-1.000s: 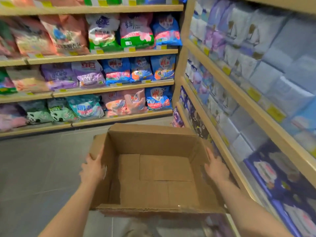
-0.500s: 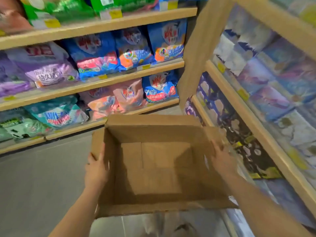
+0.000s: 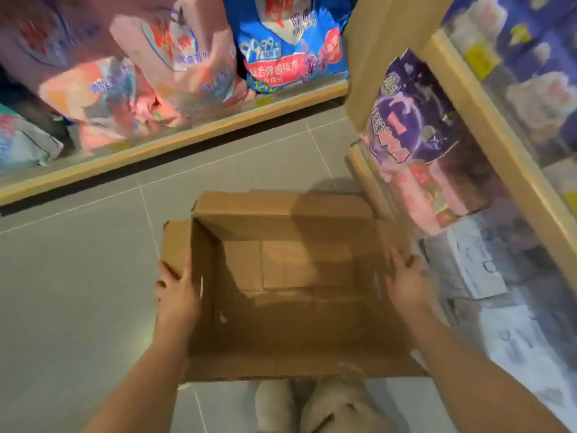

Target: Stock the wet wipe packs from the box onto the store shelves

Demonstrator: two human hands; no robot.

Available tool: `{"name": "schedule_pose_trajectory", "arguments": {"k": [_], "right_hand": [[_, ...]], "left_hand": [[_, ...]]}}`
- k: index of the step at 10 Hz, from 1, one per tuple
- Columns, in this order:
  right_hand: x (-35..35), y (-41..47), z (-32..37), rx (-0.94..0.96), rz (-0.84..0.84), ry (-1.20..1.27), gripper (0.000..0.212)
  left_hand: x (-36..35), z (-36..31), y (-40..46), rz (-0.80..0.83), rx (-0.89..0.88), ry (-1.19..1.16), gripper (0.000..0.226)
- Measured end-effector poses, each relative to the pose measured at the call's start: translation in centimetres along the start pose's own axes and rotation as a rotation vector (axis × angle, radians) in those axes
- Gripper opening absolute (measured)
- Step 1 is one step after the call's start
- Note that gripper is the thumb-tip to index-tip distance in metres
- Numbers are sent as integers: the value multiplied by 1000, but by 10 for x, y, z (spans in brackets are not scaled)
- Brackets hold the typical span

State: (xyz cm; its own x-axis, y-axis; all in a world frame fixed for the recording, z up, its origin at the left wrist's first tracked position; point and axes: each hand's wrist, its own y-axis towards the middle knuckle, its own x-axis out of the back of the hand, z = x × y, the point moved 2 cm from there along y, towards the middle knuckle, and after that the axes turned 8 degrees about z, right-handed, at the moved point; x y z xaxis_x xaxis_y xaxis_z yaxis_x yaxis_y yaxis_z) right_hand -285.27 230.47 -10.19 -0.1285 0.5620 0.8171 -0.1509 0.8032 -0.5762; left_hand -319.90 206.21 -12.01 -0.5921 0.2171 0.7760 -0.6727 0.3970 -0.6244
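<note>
One grey tiled floor [image 3: 78, 276] spreads beneath and to the left of the hands. Two wooden shelf units are in view: one shelf [image 3: 175, 142] beyond the hands, running across the far side, and one shelf unit [image 3: 487, 126] to the right of the right hand.

On the far shelf, at least two pink bags [image 3: 162, 67] are countable, side by side, and one blue bag [image 3: 290, 48] just right of them; a further pale bag [image 3: 22, 142] shows partly at the left edge. On the right-hand unit, one purple pack [image 3: 412, 120] is distinct at the near end; the remaining packs there are blurred and cannot be counted.

One cardboard box [image 3: 290, 276] sits between the two hands, open at the top, four flaps spread. Its interior shows bare cardboard only; no wet wipe packs can be made out inside it.

Two hands observed. The left hand [image 3: 178, 292] grasps the box's left wall, thumb over the inner face and fingers on the outside. The right hand [image 3: 409, 282] lies on the box's right side with fingers extended; blur prevents telling whether it grasps the wall or merely presses it.

Two feet in pale footwear [image 3: 312, 404] appear directly below the box, between the forearms.
</note>
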Motion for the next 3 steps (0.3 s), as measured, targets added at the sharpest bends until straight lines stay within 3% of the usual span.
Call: {"name": "schedule_pose_trajectory", "arguments": {"k": [1, 2, 3], "right_hand": [[-23, 0, -3, -37, 88, 117, 64], [-8, -18, -6, 20, 140, 138, 65], [28, -46, -10, 43, -15, 123, 57]], "left_hand": [[-9, 1, 6, 79, 45, 61, 66], [19, -23, -8, 68, -6, 165, 75], [64, -67, -43, 53, -195, 268, 75]]}}
